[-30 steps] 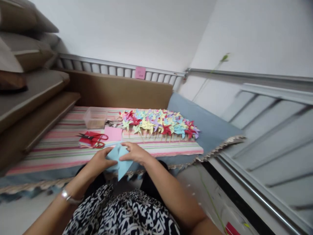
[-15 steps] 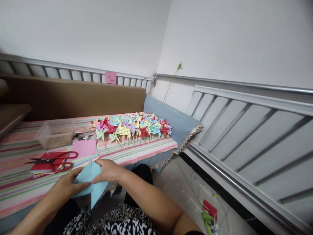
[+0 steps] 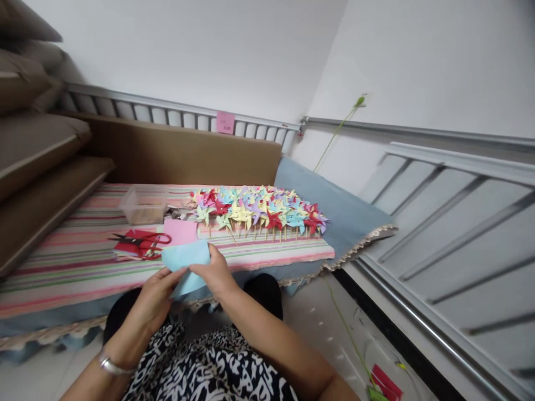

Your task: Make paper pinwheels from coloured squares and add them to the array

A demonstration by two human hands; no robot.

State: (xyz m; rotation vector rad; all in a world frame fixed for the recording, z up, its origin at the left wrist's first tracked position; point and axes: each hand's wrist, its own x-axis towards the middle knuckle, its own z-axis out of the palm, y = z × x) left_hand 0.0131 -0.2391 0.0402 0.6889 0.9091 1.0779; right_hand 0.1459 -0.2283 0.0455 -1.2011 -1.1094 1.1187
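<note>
A sheet of light blue paper [image 3: 187, 255] is held between my two hands above the front edge of the striped cloth. My left hand [image 3: 157, 295] pinches its lower left side, thumb toward the middle. On the right edge, my right hand [image 3: 215, 270] grips it with the thumb laid over the front. Just beyond the paper lies a pink paper square [image 3: 179, 231]. To its left, red-handled scissors [image 3: 142, 242] rest across a stack of red paper squares [image 3: 129, 245].
Many colourful paper pinwheels [image 3: 259, 209] on sticks stand in rows on the striped cloth [image 3: 75, 267]. A clear plastic box [image 3: 144, 205] sits behind the papers. Brown cushions [image 3: 37, 139] pile up at left. A white railing [image 3: 451, 211] runs along the right.
The camera view has swung left, so the surroundings appear shifted right. The blue paper showed pointed, spread flaps before; now it looks flatter, with my hands drawn closer together on it.
</note>
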